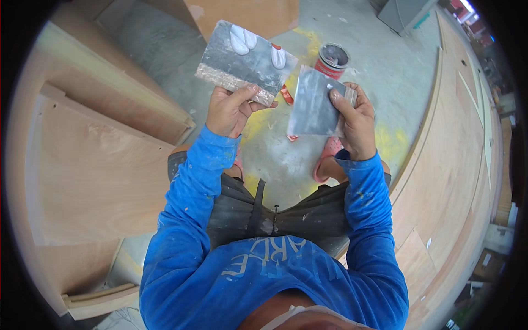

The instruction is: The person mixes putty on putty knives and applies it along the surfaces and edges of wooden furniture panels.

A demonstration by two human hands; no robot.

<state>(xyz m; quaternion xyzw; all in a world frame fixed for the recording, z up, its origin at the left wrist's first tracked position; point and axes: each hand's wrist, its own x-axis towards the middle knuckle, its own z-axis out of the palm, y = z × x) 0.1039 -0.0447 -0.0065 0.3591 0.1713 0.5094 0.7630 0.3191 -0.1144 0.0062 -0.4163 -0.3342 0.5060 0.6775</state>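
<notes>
My left hand (pixel 228 113) is closed on the crusted near edge of a wide, flat grey putty spreader (pixel 236 63), thumb on top. Two white dollops of putty (pixel 242 41) lie on the spreader's face, one with a small red dab at its top. In my right hand (pixel 358 124) is a second putty spreader (pixel 316 107), a thinner grey sheet, pinched at its right edge with the thumb across its face. The two spreaders are close together, and whether they touch is hard to tell. Just beyond the right one stands an open can (pixel 329 68) with a red label and grey-smeared inside.
A red tube (pixel 287 94) lies on the yellow-stained concrete floor (pixel 275 159) between my feet in pink clogs (pixel 329 151). Wooden panels (pixel 104 176) flank me on the left, and a long wooden panel (pixel 440 192) curves along the right. A grey box-like object (pixel 404 15) stands far right.
</notes>
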